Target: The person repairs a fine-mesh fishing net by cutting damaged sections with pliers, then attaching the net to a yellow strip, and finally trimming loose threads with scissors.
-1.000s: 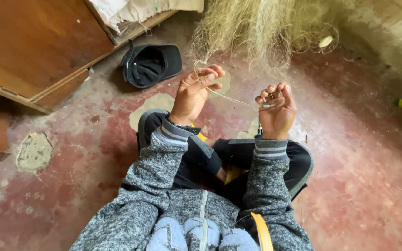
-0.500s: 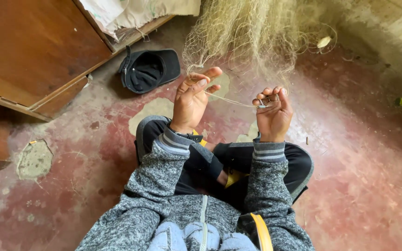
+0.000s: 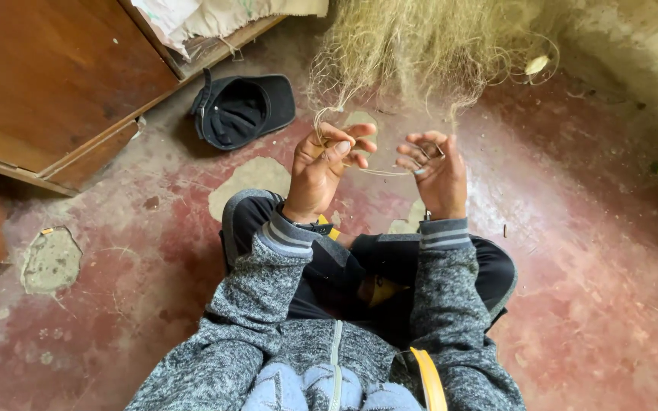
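Observation:
I sit cross-legged on a worn red floor in a grey speckled jacket. A pale, tangled fishing net (image 3: 420, 46) hangs in front of me. My left hand (image 3: 323, 169) pinches strands at the net's lower edge between thumb and fingers. My right hand (image 3: 434, 173) is curled around a thin pale twine (image 3: 378, 172) that runs between both hands, and something small and slim lies in its fingers. The two hands are close together, just below the net.
A black cap (image 3: 241, 109) lies upside down on the floor to the left of the net. A brown wooden cabinet (image 3: 55, 84) with cloth on it fills the upper left. A pale wall (image 3: 634, 53) rises at the upper right. Bare patches mark the floor.
Both hands have come closer together, so the twine between them is shorter. The view has shifted slightly towards the net.

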